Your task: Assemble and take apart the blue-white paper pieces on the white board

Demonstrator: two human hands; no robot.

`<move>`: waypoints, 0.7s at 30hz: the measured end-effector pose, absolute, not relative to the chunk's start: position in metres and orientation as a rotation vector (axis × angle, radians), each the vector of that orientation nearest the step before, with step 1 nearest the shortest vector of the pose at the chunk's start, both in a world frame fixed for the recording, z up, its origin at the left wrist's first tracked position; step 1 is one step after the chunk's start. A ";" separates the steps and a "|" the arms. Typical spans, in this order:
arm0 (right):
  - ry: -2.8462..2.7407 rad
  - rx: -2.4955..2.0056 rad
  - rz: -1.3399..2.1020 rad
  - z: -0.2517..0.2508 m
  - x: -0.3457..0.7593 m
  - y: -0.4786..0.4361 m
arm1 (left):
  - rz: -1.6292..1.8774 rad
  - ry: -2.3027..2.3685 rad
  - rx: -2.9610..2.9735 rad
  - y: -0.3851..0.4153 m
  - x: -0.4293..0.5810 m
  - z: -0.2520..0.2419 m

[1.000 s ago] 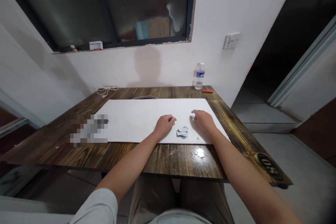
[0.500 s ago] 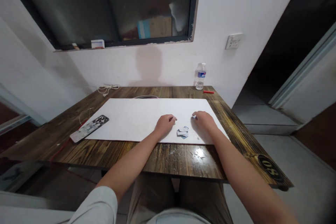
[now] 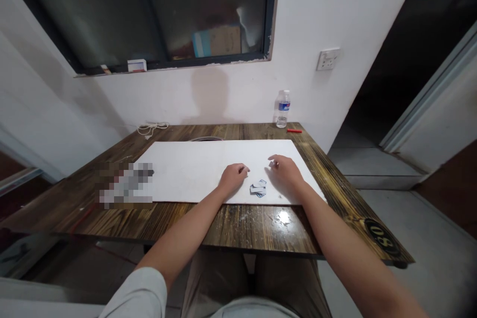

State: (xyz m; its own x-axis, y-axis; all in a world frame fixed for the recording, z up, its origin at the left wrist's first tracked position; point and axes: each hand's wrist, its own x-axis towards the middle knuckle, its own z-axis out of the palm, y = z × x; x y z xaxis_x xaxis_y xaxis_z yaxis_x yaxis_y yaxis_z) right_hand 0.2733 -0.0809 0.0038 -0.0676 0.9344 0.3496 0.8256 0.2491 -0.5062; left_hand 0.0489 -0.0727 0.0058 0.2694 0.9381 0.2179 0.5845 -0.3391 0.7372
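Note:
On the white board [image 3: 190, 171], my left hand [image 3: 234, 176] rests with curled fingers, thumb and fingertips close together. Whatever is between them, if anything, is too small to make out. My right hand [image 3: 286, 171] hovers over or rests on the board's right part, its index finger stretched out to the left. Just under that finger shows a small pale piece [image 3: 272, 164], which seems to be held by the thumb and other fingers. A small loose pile of white and blue paper pieces [image 3: 258, 188] lies between the hands, nearer to me.
The board lies on a dark wooden table [image 3: 261, 228]. Behind it stand a water bottle [image 3: 283, 109] and a red pen-like stick [image 3: 294, 131]. A white cable [image 3: 152, 128] lies at the back left. A pixelated patch covers something at the board's left end.
My right hand has shifted slightly left and its index finger has straightened; the small piece at its fingertips shows less blue. My left hand and the paper pile stay nearly the same.

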 end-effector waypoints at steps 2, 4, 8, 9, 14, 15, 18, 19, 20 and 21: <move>-1.982 -1.395 0.417 0.008 0.270 -0.082 | 0.891 1.368 2.030 -0.073 0.049 0.006; -2.066 -1.188 0.585 0.013 0.267 -0.085 | 0.900 1.356 2.048 -0.073 0.048 0.005; -2.172 -1.038 0.854 0.019 0.261 -0.092 | 0.899 1.335 2.068 -0.071 0.048 0.004; -2.200 -1.049 0.878 0.019 0.260 -0.093 | 0.898 1.332 2.071 -0.071 0.048 0.003; -2.159 -1.175 0.721 0.009 0.260 -0.087 | 0.968 1.280 2.046 -0.068 0.048 0.002; -2.120 -1.206 0.698 0.007 0.261 -0.084 | 0.994 1.274 2.024 -0.068 0.049 0.001; -2.006 -1.294 0.687 0.003 0.263 -0.079 | 1.057 1.264 1.933 -0.067 0.049 0.001; -1.979 -1.314 0.693 0.002 0.264 -0.078 | 1.076 1.260 1.892 -0.067 0.049 0.001; -1.960 -1.327 0.704 0.002 0.264 -0.078 | 1.096 1.259 1.845 -0.066 0.049 0.001; -1.949 -1.329 0.720 0.003 0.265 -0.078 | 1.117 1.260 1.796 -0.065 0.049 0.001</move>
State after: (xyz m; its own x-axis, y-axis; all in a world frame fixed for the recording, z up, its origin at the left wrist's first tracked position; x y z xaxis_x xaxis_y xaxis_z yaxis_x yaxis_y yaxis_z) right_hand 0.2649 -0.0780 0.0030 -0.2637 0.9406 0.2136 0.5761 0.3312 -0.7472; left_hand 0.0490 -0.0654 0.0006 0.1685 0.9489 0.2666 0.3787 -0.3121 0.8713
